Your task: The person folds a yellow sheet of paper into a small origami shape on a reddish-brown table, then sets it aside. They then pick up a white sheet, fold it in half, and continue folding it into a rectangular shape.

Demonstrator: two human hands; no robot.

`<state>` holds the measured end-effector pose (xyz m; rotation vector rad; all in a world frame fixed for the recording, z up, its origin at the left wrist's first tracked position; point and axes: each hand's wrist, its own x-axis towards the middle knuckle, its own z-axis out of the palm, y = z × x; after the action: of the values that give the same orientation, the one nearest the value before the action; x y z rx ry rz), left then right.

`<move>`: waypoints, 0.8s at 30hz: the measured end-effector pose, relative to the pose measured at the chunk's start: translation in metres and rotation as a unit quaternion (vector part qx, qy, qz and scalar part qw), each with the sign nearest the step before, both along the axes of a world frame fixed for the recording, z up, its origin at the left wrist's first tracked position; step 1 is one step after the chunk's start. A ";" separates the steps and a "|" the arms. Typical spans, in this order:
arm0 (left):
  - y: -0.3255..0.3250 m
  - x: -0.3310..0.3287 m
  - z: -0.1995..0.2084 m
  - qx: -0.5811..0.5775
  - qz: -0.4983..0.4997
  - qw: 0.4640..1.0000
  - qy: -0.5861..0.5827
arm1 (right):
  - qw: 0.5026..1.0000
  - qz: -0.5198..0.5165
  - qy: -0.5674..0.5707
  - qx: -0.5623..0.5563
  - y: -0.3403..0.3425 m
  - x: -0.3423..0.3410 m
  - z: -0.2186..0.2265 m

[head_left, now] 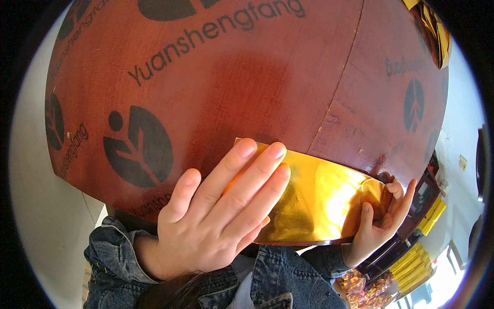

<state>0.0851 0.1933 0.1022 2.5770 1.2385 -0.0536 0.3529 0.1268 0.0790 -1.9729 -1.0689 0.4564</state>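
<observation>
A shiny gold foil sheet (pixel 309 201) lies on a reddish-brown board (pixel 216 98) at its near edge. My left hand (pixel 218 211) rests on the left part of the sheet, its fingers stretched out and slightly apart, covering that end. At the sheet's right end is my right hand (pixel 383 216), with the thumb on the near side and the other fingers curled around the far corner. The foil bends up a little there, and a dark reflection shows on it. How firmly the right fingers pinch the edge is partly hidden.
More folded gold foil (pixel 436 36) sits at the board's far right corner. A thin seam runs across the board. To the right, beyond the board, stand a dark shelf with yellow stacks (pixel 411 268) and several shiny wrapped bundles (pixel 378 288). A pale wall (pixel 31 170) is at left.
</observation>
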 end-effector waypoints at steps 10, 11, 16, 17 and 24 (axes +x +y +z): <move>0.003 -0.001 0.002 0.017 -0.006 1.000 -0.006 | 1.000 0.007 -0.009 -0.002 0.001 -0.001 0.002; 0.003 -0.001 0.002 0.015 -0.007 1.000 -0.008 | 1.000 0.009 -0.011 -0.003 0.000 -0.001 0.002; 0.005 -0.002 0.002 0.011 -0.006 1.000 -0.012 | 1.000 0.003 -0.022 0.000 0.001 -0.001 0.000; 0.005 -0.002 0.002 0.006 -0.003 1.000 -0.014 | 1.000 0.011 -0.016 0.005 0.000 -0.001 0.000; 0.006 0.003 0.006 -0.018 0.018 0.999 -0.028 | 0.981 0.106 -0.162 0.020 -0.002 0.013 -0.002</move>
<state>0.0886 0.1995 0.1079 2.5076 1.2508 0.0036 0.3658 0.1245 0.0772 -1.9477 -1.4909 0.2242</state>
